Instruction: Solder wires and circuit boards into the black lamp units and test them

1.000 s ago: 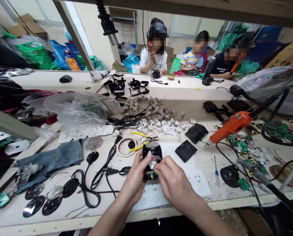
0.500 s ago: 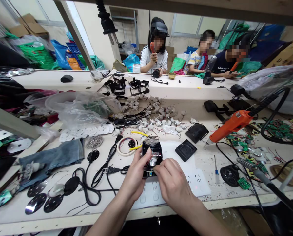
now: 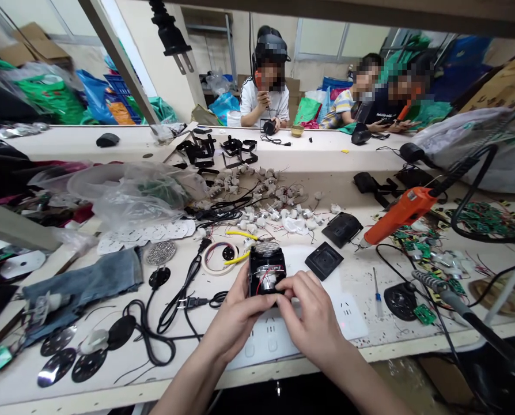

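Lower than half a second ago, the left hand's thumb now lies along the near edge of a black housing (image 3: pixel 267 259). That left hand (image 3: pixel 239 314) grips the housing above a white socket panel (image 3: pixel 356 324); the right hand (image 3: pixel 311 311), fingers drawn narrow, touches its near right corner, though I cannot tell whether it pinches anything. Beyond are a square black cover (image 3: pixel 324 260), yellow-handled pliers (image 3: pixel 242 234) and scattered white fittings (image 3: pixel 279 216). Across the tabletop (image 3: pixel 318 144), a person in a white shirt (image 3: pixel 247 104) sits.

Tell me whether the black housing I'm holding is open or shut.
Open: red wire and a silvery part show inside the black housing.
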The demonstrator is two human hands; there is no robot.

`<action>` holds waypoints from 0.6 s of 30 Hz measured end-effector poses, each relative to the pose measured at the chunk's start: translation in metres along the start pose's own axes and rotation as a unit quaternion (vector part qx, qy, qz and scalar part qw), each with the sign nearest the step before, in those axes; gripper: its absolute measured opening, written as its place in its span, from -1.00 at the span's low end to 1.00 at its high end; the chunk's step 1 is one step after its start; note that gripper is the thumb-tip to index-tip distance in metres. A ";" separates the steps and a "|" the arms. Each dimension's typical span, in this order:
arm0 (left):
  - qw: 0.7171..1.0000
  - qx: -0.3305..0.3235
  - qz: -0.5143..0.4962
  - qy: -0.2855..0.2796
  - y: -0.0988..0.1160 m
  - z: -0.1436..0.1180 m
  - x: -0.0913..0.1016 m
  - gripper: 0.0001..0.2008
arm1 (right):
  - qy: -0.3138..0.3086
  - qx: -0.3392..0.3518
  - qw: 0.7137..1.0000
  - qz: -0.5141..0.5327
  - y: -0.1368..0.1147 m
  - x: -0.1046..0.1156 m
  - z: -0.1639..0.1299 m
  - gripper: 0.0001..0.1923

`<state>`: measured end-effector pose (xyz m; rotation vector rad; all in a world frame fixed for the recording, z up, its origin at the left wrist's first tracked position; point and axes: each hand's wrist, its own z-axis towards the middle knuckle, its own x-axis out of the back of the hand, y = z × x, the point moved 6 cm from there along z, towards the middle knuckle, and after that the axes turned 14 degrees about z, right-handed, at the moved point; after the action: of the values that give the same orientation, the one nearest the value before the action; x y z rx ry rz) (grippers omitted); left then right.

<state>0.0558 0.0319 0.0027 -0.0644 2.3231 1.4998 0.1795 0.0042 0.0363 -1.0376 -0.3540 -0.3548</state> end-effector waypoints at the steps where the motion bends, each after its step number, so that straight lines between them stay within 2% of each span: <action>1: 1.000 0.003 0.001 0.010 -0.001 -0.001 0.001 -0.21 | 0.020 -0.010 1.000 0.015 0.002 0.001 -0.001 -0.91; 5: 0.998 0.007 -0.010 0.057 -0.002 -0.001 0.010 -0.20 | 0.061 -0.087 0.989 0.105 0.014 0.002 -0.013 -0.85; 8: 0.995 -0.002 -0.016 0.097 0.001 -0.001 0.018 -0.22 | 0.039 -0.140 0.979 0.144 0.023 -0.004 -0.021 -0.72; 11: 0.993 -0.007 -0.018 0.120 0.010 -0.003 0.025 -0.28 | 0.011 -0.129 0.983 0.129 0.025 -0.011 -0.017 -0.60; 15: 0.988 -0.041 -0.016 0.147 0.031 -0.009 0.035 -0.29 | -0.036 -0.080 0.982 0.168 0.024 -0.022 0.002 -0.84; 18: 0.980 -0.090 0.015 0.176 0.045 -0.012 0.048 -0.30 | -0.048 -0.063 0.975 0.206 0.024 -0.029 0.017 -0.86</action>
<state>-0.0026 0.0481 0.0305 -0.3717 2.4523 1.8366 0.1631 0.0333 0.0127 -1.2244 -0.1960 0.0475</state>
